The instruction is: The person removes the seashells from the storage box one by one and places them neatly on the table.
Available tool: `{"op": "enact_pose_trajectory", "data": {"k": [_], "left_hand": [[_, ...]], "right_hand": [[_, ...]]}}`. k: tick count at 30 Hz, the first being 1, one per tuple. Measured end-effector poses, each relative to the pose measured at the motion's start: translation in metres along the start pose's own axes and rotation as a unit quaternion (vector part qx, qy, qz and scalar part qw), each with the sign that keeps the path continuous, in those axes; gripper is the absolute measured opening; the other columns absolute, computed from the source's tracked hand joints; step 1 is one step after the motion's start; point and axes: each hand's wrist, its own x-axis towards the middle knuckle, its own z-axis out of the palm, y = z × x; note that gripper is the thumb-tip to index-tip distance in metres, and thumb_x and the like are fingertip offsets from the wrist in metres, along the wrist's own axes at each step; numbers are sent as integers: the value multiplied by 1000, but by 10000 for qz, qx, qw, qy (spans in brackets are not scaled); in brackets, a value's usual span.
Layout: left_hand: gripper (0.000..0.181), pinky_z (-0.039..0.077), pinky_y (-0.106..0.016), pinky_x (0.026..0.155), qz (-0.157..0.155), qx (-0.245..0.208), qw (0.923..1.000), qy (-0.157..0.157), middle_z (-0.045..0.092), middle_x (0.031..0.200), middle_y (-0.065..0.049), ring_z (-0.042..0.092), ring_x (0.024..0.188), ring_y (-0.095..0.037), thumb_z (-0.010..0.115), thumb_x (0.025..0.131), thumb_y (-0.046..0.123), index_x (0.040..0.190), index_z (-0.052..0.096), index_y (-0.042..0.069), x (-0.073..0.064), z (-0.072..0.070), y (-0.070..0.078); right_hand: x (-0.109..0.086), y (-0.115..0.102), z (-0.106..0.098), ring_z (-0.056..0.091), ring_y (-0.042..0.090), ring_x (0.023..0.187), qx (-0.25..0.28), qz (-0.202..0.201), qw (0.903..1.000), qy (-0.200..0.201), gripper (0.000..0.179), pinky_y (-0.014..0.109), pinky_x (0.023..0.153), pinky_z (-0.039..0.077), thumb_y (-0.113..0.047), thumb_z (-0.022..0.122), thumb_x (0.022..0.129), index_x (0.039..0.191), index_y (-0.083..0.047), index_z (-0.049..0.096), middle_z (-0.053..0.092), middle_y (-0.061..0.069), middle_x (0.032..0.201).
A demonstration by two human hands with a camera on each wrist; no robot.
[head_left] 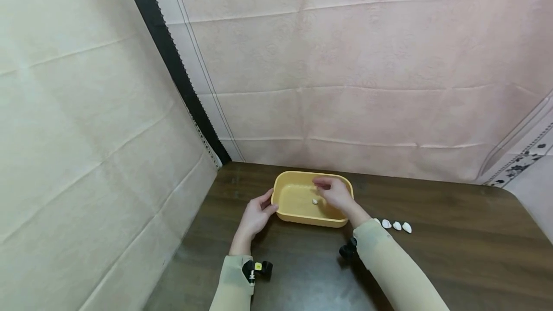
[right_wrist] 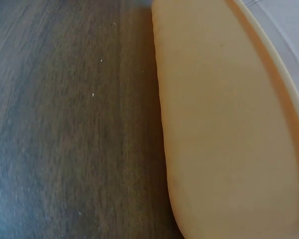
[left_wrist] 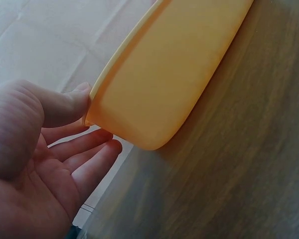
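Note:
A yellow rectangular plastic basin (head_left: 311, 220) stands on the dark wooden table, with one small whitish piece (head_left: 315, 201), like a pebble or shell, on its floor. At its left end my left hand (head_left: 256, 215) holds the rim corner between thumb and index finger; the left wrist view shows the other fingers spread below the rim. My right hand (head_left: 337, 194) is over the inside of the basin, fingers bent downward and pointing left. Whether anything is between its fingertips is hidden. The right wrist view shows mostly the basin's outer wall (right_wrist: 224, 129).
Several small white pebble-like pieces (head_left: 397, 226) lie in a row right of the basin, the leftmost partly behind the right sleeve (head_left: 380, 244). Pale cloth (head_left: 345, 71) hangs behind the table (head_left: 453, 215) and along its left side. Tiny white specks dot the tabletop.

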Motion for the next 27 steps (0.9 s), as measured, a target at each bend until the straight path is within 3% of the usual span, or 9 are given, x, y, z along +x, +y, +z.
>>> {"op": "enact_pose_trajectory", "data": {"k": [4, 12, 17, 23, 27], "left_hand": [[55, 47, -49, 115, -32, -25, 10000, -8, 52, 160, -16, 53, 145, -32, 67, 106, 9, 159, 50, 5, 0, -1, 0], [56, 47, -48, 115, 25, -58, 10000, -6, 52, 160, -17, 53, 145, -34, 68, 106, 8, 159, 50, 3, -1, 0, -1], [58, 49, -45, 114, 55, -146, 9999, -42, 50, 162, -16, 52, 145, -32, 68, 105, 6, 159, 48, 2, -1, 0, -2], [58, 49, -45, 114, 96, -133, 9999, -39, 51, 161, -15, 53, 144, -31, 67, 106, 7, 160, 48, 3, -1, 0, -2], [57, 49, -45, 114, 115, -143, 9998, -27, 52, 160, -15, 54, 144, -30, 67, 106, 7, 160, 48, 4, 0, 1, -2]], "right_hand": [[0, 1, 1, 68, 33, 116, -174, -106, 9997, 155, 36, 46, 101, 57, 5, 63, 99, 134, 3, 71, 72, 21, 130], [0, 4, 5, 68, 32, 116, -677, 84, 9974, -216, 37, 45, 98, 59, 7, 65, 98, 133, 0, 73, 74, 18, 127], [0, 7, 6, 70, 31, 112, -818, -70, 9964, -196, 39, 45, 93, 60, 9, 65, 94, 131, 0, 75, 75, 16, 124], [2, 10, 10, 72, 31, 107, -1368, -525, 9892, -70, 38, 46, 92, 61, 11, 63, 88, 122, 2, 78, 78, 14, 116], [2, 9, 11, 72, 30, 106, -1440, -521, 9882, -72, 37, 47, 92, 60, 11, 67, 87, 120, 3, 78, 78, 14, 113]]}}
